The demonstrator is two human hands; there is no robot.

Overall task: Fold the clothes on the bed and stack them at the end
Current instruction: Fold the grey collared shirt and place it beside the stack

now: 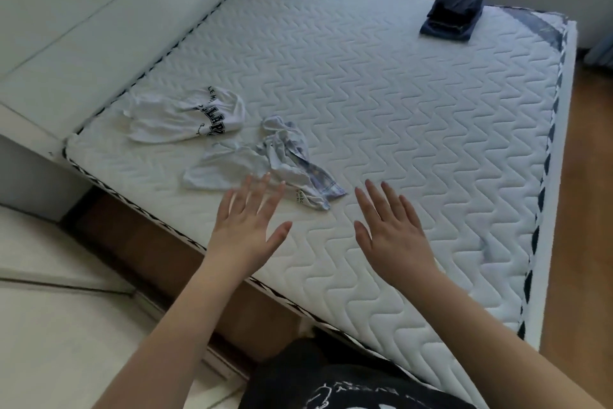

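A crumpled white and light-blue garment [265, 163] with a plaid trim lies on the quilted mattress [398, 130] near its front edge. Further left, near the headboard, sits a crumpled white T-shirt [185, 118] with dark lettering. A folded dark navy stack [452, 15] rests at the far end of the bed. My left hand [248, 226] hovers with straight, spread fingers just in front of the crumpled garment, its fingertips overlapping the cloth's edge. My right hand [391, 229] is spread flat over bare mattress to the garment's right. Neither hand holds anything.
A padded white headboard [99, 27] runs along the left. Wooden floor [590, 209] shows to the right of the bed and in the gap under its front edge. A pale low surface [49, 325] is at bottom left.
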